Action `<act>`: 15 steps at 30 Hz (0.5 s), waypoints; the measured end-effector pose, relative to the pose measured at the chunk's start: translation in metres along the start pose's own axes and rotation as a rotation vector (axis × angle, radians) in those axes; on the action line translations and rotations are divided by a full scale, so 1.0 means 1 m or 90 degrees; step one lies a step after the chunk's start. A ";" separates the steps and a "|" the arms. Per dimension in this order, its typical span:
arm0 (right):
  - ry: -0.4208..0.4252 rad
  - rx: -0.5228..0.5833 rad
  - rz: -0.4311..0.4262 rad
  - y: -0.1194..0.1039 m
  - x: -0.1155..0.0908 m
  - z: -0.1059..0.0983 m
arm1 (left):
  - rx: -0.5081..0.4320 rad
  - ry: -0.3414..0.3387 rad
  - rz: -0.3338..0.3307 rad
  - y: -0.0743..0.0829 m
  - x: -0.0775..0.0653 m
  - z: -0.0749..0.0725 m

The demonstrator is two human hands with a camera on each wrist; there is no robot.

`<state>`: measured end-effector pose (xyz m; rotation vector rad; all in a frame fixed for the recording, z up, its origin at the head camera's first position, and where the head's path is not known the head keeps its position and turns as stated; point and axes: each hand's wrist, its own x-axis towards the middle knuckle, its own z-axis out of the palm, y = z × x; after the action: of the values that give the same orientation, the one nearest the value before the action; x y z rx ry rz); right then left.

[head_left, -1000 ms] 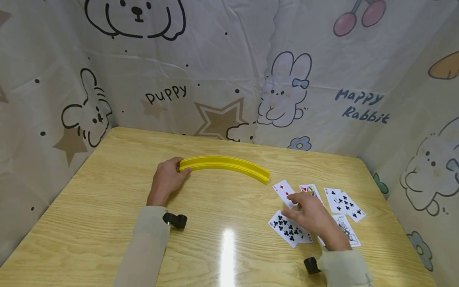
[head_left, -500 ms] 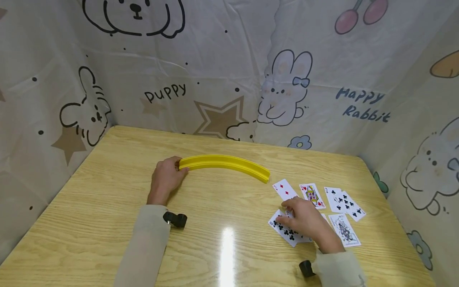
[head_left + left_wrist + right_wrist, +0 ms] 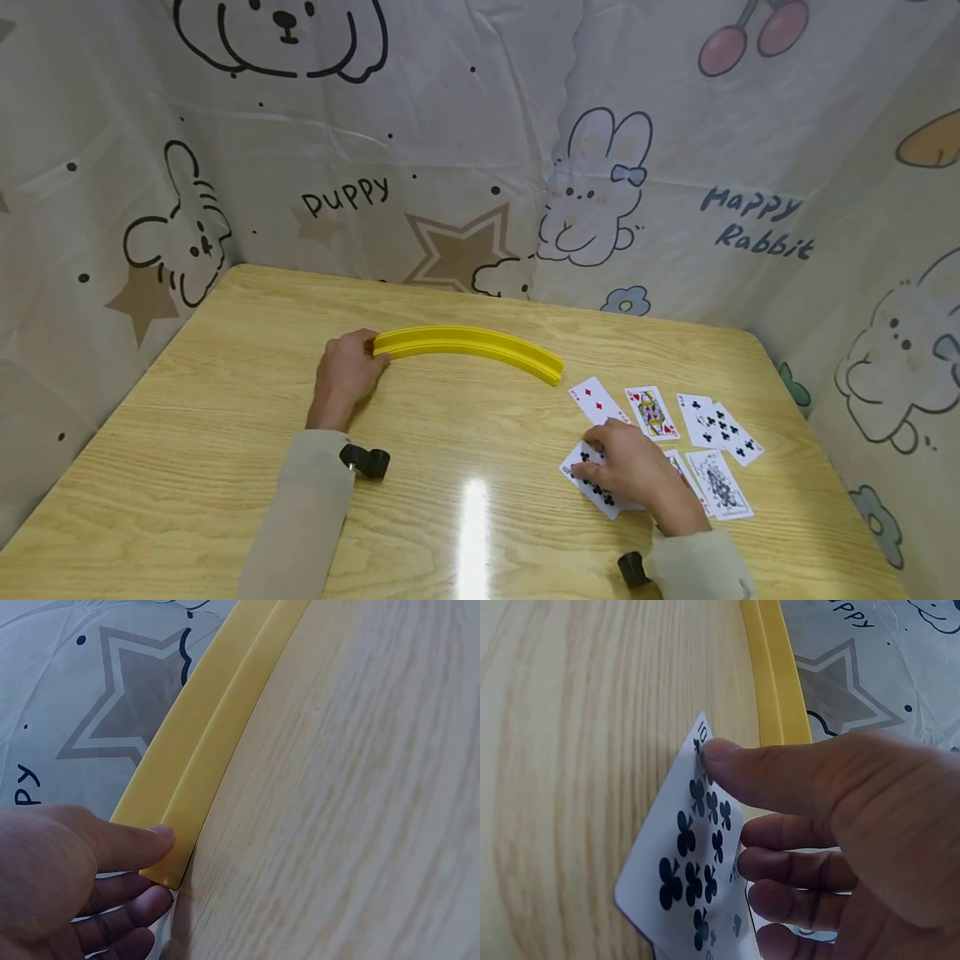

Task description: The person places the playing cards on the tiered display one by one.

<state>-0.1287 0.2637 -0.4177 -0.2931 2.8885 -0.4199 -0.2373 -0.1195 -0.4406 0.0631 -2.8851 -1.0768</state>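
Observation:
My left hand (image 3: 345,377) holds the left end of a yellow curved plastic track (image 3: 465,340) lying at the back of the table. In the left wrist view the thumb lies on top of the track's end (image 3: 166,864), with fingers curled below it. My right hand (image 3: 633,467) is over the ten of clubs (image 3: 686,859), a playing card in the nearer group. The right wrist view has the thumb on the card's face near its corner and curled fingers at the opposite edge. Another card pokes out beneath it, mostly hidden.
Beyond my right hand lie a red diamond card (image 3: 592,398) and a queen of hearts (image 3: 651,414). Farther right are overlapping club cards (image 3: 701,421) and a joker (image 3: 718,486). A patterned cloth (image 3: 450,125) hangs behind the wooden table (image 3: 420,467).
My right hand has moved left and toward me, from beside the diamond card onto the ten of clubs, uncovering the queen and joker. My left hand keeps its hold on the track.

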 end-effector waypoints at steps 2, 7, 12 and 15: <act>0.000 -0.008 0.003 -0.001 0.000 0.000 | 0.000 0.002 0.005 0.000 0.000 0.000; -0.001 -0.014 0.009 -0.004 0.002 -0.001 | 0.000 0.008 0.012 0.000 0.001 -0.001; -0.001 -0.002 0.016 -0.006 0.003 0.000 | -0.004 0.009 0.009 -0.001 0.001 -0.001; 0.002 0.015 0.021 -0.007 0.003 0.001 | -0.009 0.009 0.008 -0.001 0.000 0.000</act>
<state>-0.1302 0.2560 -0.4171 -0.2409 2.8843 -0.4479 -0.2369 -0.1204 -0.4410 0.0507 -2.8610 -1.0889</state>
